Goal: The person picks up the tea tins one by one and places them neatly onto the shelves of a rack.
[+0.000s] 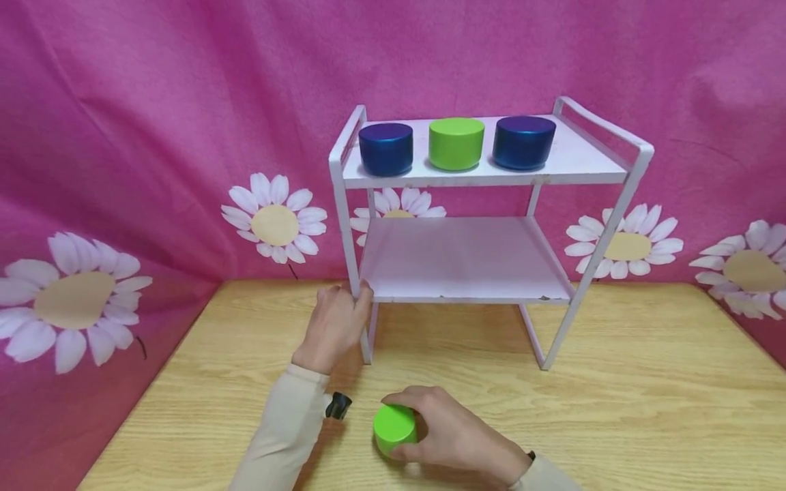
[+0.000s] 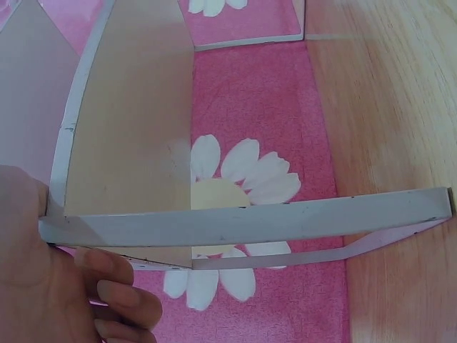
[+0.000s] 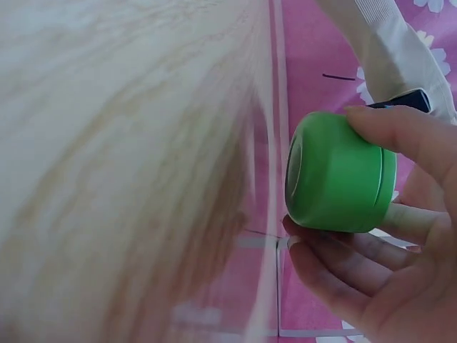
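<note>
My right hand (image 1: pixel 451 433) grips a round green lidded tin (image 1: pixel 394 426) between thumb and fingers, close over the front of the table. In the right wrist view, the thumb presses one side of the tin (image 3: pixel 341 175) and the fingers bear on the other. A white two-tier shelf rack (image 1: pixel 467 262) stands further back. At its left front leg, level with the lower shelf, my left hand (image 1: pixel 336 320) holds the frame. The left wrist view has its curled fingers (image 2: pixel 125 293) at the joint of leg and shelf, with the thumb partly hidden.
On the upper shelf stand a blue tin (image 1: pixel 386 150) at left, another green tin (image 1: pixel 456 144) in the middle and a second blue tin (image 1: pixel 524 143) at right. Raised side rails flank them. Behind hangs a pink cloth (image 1: pixel 184 123) printed with daisies, meeting the wooden table (image 1: pixel 645 395).
</note>
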A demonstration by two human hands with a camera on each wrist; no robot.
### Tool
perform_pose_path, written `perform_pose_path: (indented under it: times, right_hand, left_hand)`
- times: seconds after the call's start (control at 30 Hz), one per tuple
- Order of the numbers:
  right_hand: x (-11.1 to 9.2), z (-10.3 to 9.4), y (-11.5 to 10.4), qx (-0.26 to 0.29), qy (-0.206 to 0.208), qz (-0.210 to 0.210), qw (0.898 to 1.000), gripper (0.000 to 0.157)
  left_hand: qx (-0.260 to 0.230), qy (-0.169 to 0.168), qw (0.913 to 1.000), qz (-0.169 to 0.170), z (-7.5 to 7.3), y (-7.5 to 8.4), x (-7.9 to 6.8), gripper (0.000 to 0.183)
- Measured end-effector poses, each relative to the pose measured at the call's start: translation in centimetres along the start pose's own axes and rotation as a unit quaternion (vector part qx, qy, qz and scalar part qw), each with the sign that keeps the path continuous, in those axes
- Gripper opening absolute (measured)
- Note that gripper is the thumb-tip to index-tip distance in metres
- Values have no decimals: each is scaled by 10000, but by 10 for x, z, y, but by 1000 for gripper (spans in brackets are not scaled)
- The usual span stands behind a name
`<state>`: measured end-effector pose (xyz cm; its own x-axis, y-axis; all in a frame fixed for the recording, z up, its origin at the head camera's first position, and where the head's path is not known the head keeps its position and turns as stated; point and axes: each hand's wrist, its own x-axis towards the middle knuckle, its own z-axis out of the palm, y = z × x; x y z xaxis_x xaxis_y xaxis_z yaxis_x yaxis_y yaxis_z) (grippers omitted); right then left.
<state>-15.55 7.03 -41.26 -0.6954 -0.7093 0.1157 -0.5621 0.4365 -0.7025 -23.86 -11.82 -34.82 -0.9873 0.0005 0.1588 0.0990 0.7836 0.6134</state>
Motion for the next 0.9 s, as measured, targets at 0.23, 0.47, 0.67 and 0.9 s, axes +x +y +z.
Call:
perform_pose_path:
  times: [0.23,0.47,0.67,0.9]
  right_hand:
    - [-4,-7,-3,12,220,-110,9997,48]
    - [-6,-21,-5,-16,674,-187,9975,48]
    - [-7,-31,-5,163,768,47,9969,53]
    - [-9,-37,-3,-9,1050,-23,9945,54]
  left_hand:
    - [74,-3,10000,54,0,2,-1,57]
    - [256,-12,9997,63,-2,3,0,60]
    - [190,7,9998,32,-1,2,1,58]
    - [135,-34,9999,-51,-1,3,-1,55]
